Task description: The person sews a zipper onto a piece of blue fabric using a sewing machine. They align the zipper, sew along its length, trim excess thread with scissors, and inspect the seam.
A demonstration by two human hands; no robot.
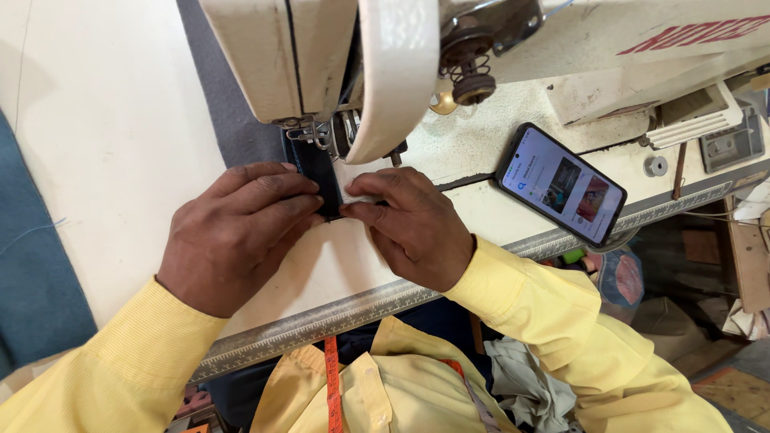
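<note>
1. Yellow shirt front sits closest to the lens at six o'clock, with an orange measuring tape hanging down over it.
2. My left hand lies flat on the cream sewing table, fingers stretched toward one o'clock, their tips pressing on the dark fabric strip. It pinches nothing that I can see; it only presses down.
3. My right hand meets it from four o'clock. Thumb and forefinger are drawn together at the strip's edge, touching a small pale piece just beside it; whether they truly nip it I cannot tell.
4. That dark strip runs from between my fingertips up toward twelve o'clock, under the presser foot of the cream sewing machine.
5. At three o'clock from my right hand a smartphone lies tilted on the machine bed, screen lit.
6. A metal ruler edge lines the table's near side, running from seven o'clock up toward three.
7. Blue-grey cloth covers the table at nine o'clock, well apart from my hands.
</note>
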